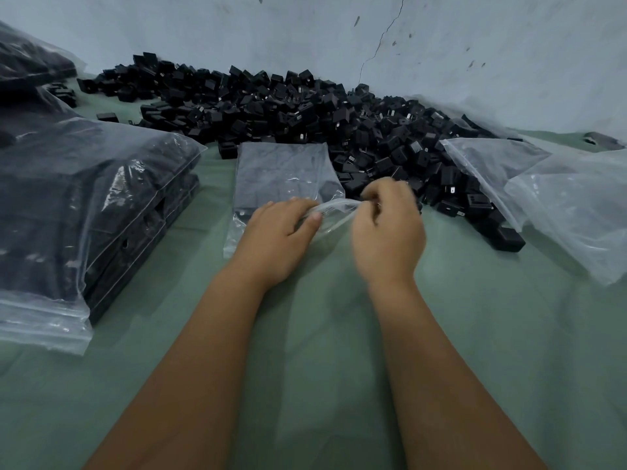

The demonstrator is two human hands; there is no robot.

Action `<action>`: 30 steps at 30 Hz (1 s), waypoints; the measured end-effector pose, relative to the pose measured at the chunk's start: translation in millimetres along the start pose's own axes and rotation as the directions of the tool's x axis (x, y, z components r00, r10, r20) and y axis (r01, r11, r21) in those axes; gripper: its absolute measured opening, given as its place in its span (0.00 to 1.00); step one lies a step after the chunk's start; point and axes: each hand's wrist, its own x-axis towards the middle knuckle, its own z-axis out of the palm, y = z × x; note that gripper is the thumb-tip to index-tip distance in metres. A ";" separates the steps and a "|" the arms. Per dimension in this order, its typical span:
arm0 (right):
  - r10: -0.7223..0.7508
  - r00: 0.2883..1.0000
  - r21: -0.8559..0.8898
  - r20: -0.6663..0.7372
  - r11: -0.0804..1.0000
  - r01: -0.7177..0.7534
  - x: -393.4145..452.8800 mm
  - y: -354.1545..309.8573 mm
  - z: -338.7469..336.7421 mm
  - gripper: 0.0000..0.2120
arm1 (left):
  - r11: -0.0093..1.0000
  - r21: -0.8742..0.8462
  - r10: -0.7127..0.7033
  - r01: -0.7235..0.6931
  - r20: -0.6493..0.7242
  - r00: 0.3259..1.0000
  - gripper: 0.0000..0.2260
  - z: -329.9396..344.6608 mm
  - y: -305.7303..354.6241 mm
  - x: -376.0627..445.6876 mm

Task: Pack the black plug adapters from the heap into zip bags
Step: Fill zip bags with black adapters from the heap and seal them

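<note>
Plastic zip bag (281, 171) mouth blurred between hands.

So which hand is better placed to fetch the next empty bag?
Right, probably. The right hand is nearer the empty bags lying on that side; the left hand steadies the filled bag.

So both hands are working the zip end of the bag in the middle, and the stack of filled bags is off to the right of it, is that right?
Not quite. The head view shows the stack of filled bags to the left of the middle bag, not the right. The rest holds: the left hand and right hand both pinch its zip end.
</note>
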 end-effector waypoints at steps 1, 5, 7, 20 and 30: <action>0.041 0.999 -0.032 -0.001 0.999 -0.041 5.2 7.9 -2.5 0.12 | 1.000 -0.005 0.000 0.000 -0.003 1.000 0.14 -0.1 -0.3 0.0; 0.321 0.937 -0.317 0.136 0.910 -0.266 17.4 38.1 -5.6 0.27 | 1.000 -0.023 0.008 -0.008 -0.001 1.000 0.14 0.7 -1.1 0.6; 0.422 0.887 -0.407 0.190 0.855 -0.320 18.6 43.4 -3.4 0.27 | 1.000 -0.024 0.014 -0.014 -0.007 1.000 0.13 0.6 -1.2 0.4; 0.244 0.927 -0.363 0.285 0.923 -0.131 13.9 42.3 4.7 0.23 | 0.999 -0.042 0.012 -0.014 -0.032 0.999 0.14 0.3 -0.4 -0.1; 0.278 0.935 -0.350 0.219 0.917 -0.191 14.7 43.3 6.5 0.16 | 0.999 -0.020 -0.039 0.040 0.065 0.997 0.24 -4.0 0.3 -2.0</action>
